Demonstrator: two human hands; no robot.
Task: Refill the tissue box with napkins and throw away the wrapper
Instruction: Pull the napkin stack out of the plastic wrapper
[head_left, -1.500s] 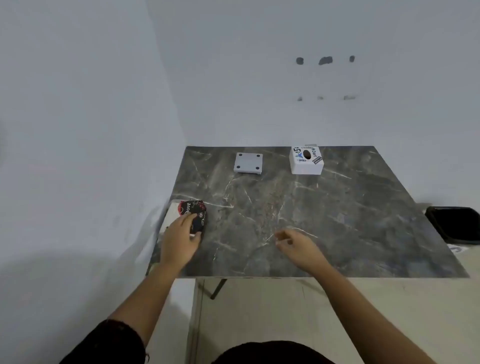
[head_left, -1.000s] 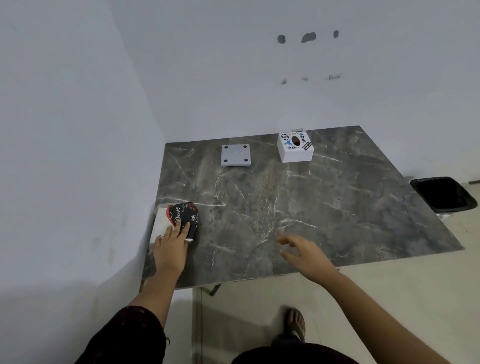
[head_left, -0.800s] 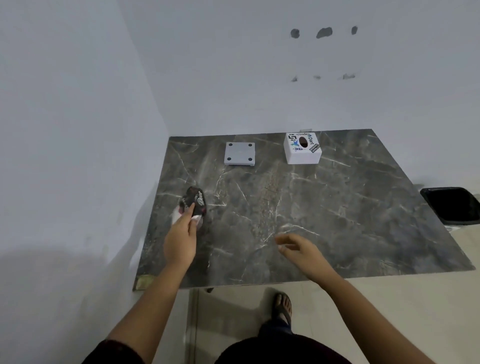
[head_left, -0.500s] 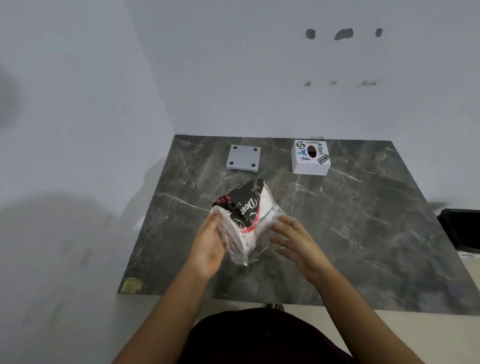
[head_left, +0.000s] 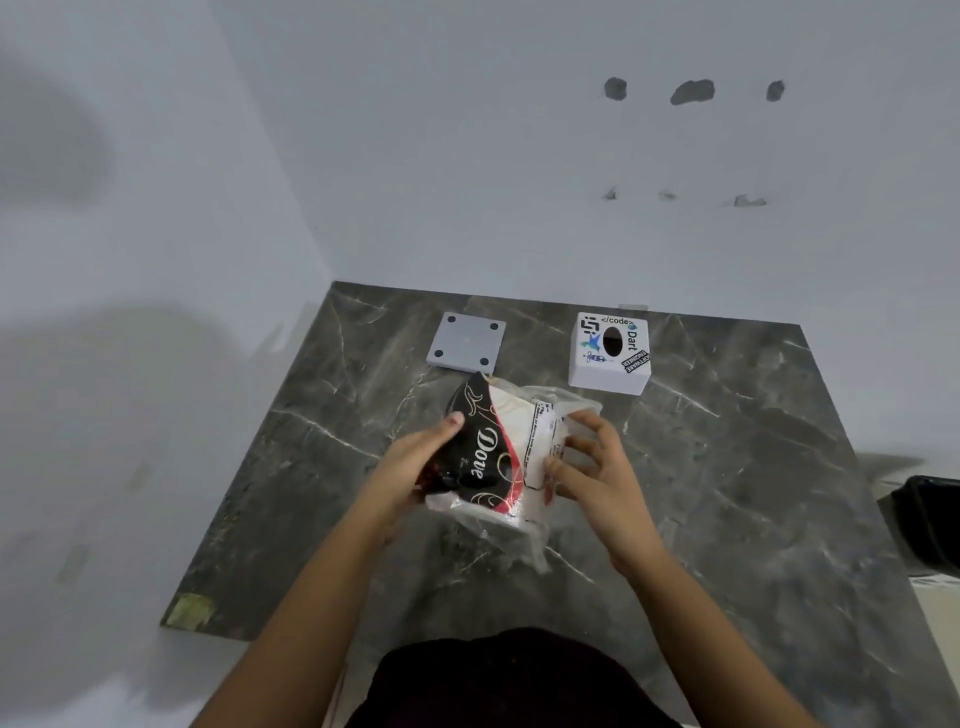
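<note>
Marble-patterned and dark, the surface (head_left: 727, 467) carries everything: at its far edge stands the white tissue box (head_left: 609, 352), stickered and with an oval slot on top, and to its left lies a grey square plate (head_left: 466, 342) with four dark dots at its corners, which I take to be the box's removed base. A black bin (head_left: 930, 519) shows at the right edge of view, off the surface. Above the near middle, both hands hold up the napkin pack (head_left: 498, 457), black and red print under clear plastic. The left hand (head_left: 410, 467) is closed on the pack's left side, thumb over the dark print; the right hand (head_left: 597, 473) has its fingers (head_left: 582, 447) curled loosely against the clear wrapper on the right, more feeling than gripping. The step in hand looks like opening the wrapper. To do it well, the left hand should hold the stack firmly while the right finds a seam or loose flap, pinches only film, and pulls away from the napkins so the stack stays square for loading.
</note>
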